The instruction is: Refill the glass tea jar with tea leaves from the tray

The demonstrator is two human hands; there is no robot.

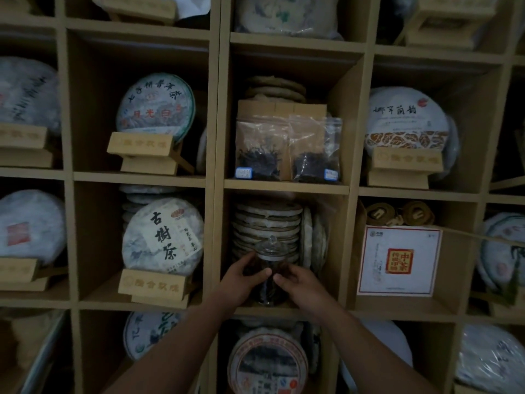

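Observation:
A glass tea jar point(269, 291) with a knobbed glass lid point(270, 245) stands upright in the middle cubby of a wooden shelf wall. Dark tea leaves show through its glass. My left hand point(238, 282) grips the jar's left side, thumb across the front. My right hand point(298, 282) grips its right side, thumb nearly meeting the left one. Both forearms reach up from the bottom of the view. No tray is in view.
Behind the jar rises a stack of wrapped tea cakes point(267, 223). The cubby above holds two clear bags of loose tea point(287, 149). Neighbouring cubbies hold round tea cakes on wooden stands point(162, 231) and a white box point(397, 260). The shelf board point(287, 186) hangs close overhead.

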